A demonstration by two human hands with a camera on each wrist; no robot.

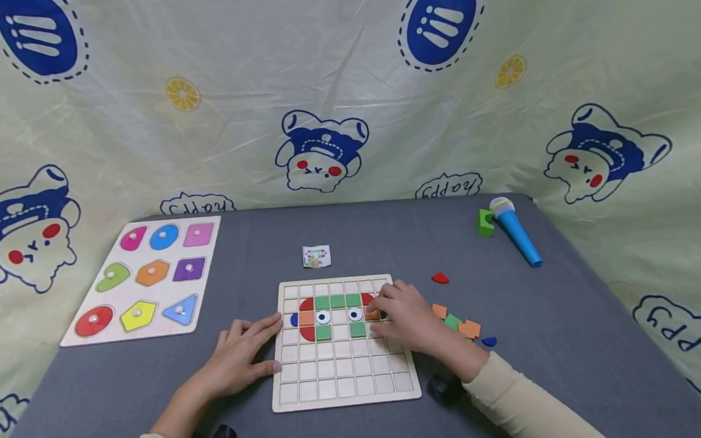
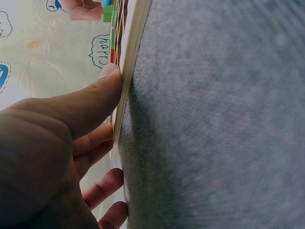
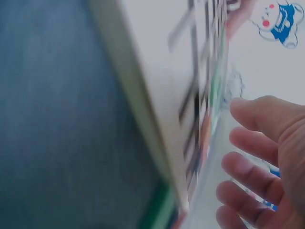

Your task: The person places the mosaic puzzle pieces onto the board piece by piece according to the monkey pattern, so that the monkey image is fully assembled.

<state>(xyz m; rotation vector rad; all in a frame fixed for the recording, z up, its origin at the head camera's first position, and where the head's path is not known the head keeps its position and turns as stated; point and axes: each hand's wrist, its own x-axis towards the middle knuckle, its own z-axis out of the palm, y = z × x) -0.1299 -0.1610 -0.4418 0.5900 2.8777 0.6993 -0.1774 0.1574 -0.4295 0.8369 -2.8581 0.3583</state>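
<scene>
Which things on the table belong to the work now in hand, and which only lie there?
In the job:
gridded board, touched by the left hand
coloured pieces set on it
loose pieces beside it
picture card, probably

Just lying about:
knobbed shape puzzle
blue toy microphone
green block

Pale gridded board [image 1: 344, 368] lies flat on the bench [image 1: 252, 426]. Its upper rows bear green squares [image 1: 338, 302], red curved pieces [image 1: 307, 334], orange squares [image 1: 306, 318], two eye tiles [image 1: 323, 317] and, leftmost, a blue piece [image 1: 294, 320].

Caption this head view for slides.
Left hand touches the left edge of a pale wooden gridded board; right hand over its right side, near flat red, green and orange pieces.
</scene>
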